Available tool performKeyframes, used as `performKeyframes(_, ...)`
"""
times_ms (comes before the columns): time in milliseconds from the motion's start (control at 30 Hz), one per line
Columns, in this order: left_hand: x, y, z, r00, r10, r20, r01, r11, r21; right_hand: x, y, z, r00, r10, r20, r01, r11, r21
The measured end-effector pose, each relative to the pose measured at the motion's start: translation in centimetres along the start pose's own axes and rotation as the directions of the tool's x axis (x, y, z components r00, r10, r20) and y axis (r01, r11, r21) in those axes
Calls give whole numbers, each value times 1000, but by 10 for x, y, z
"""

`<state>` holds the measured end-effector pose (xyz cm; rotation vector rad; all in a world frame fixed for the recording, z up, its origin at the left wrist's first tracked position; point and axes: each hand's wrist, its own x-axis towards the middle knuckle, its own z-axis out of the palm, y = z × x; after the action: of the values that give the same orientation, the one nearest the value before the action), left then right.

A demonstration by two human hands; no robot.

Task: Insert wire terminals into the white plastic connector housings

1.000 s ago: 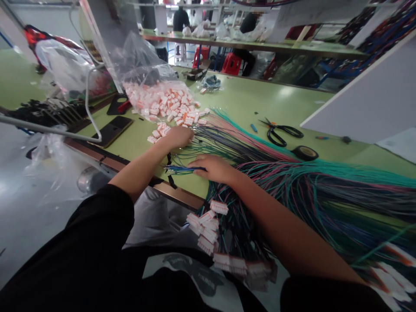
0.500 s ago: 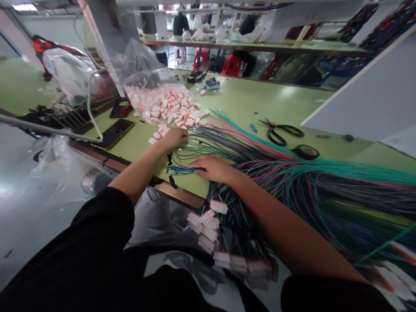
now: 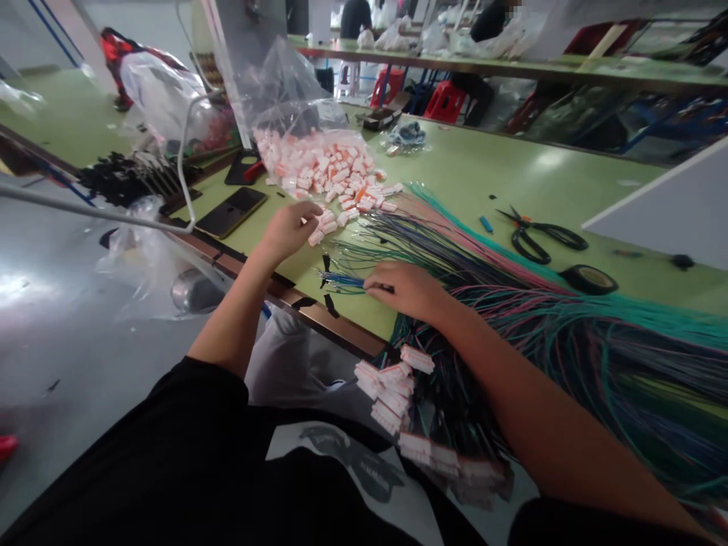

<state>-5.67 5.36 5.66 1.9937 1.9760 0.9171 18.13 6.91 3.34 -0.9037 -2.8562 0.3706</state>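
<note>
My left hand (image 3: 293, 227) is closed at the near side of the loose white-and-orange connectors (image 3: 335, 171), fingertips pressed together beside a few of them; what they hold, if anything, is too small to tell. Fingers of my right hand (image 3: 406, 288) are wrapped round a bundle of blue wires (image 3: 344, 281), whose bare tips point left over the green table (image 3: 358, 315). Beyond it, dark, green and pink wires (image 3: 483, 250) fan out from the right. Finished-looking connectors on wires (image 3: 392, 390) hang over the table's front edge below my right hand.
Black scissors (image 3: 540, 231), a roll of black tape (image 3: 590, 279) and a small blue piece (image 3: 485, 224) lie behind the wires. A phone (image 3: 232, 213) rests at the left, near a bent metal rod (image 3: 180, 159). People sit at a far table (image 3: 483, 68).
The view has shifted, so the table appears further right. My left hand has moved left relative to the wires, towards the connectors. My right hand still grips the blue wires.
</note>
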Motion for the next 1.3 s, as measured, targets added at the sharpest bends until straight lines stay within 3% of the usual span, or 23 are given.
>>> performKeyframes(200,-34,-16,-1,996,-37,80,37,999,0,2,-27,0,988,69,139,-29,962,-270)
performKeyframes(433,-25,-18,3,986,-165,-17,166,976,141,3,-41,-1,982,91,166,-3,885,-466)
performKeyframes(500,-24,-11,6,993,-111,42,106,990,96,3,-43,-1,983,77,167,12,880,-475)
performKeyframes(567,-26,0,11,981,32,189,-38,999,31,4,-44,-2,981,70,179,23,882,-470)
performKeyframes(667,-31,18,20,889,255,381,-294,955,45,4,-41,-2,979,93,180,-4,898,-439)
performKeyframes(733,-32,28,24,851,278,446,-379,912,154,2,-34,-1,983,80,168,-12,929,-370)
performKeyframes(833,-31,40,26,836,217,505,-411,856,313,-1,-15,0,990,-6,142,35,979,-201)
performKeyframes(933,-26,45,23,840,205,502,-436,807,400,-5,1,-3,997,-5,77,13,996,-93)
performKeyframes(1033,-17,44,24,856,269,441,-458,790,407,-7,6,-7,996,50,74,-44,996,-79)
performKeyframes(1167,-2,39,38,898,268,348,-396,837,377,-7,-4,-10,983,90,162,-61,983,-173)
performKeyframes(1300,8,27,46,892,274,361,-373,895,243,-6,-20,-11,963,120,242,-29,936,-350)
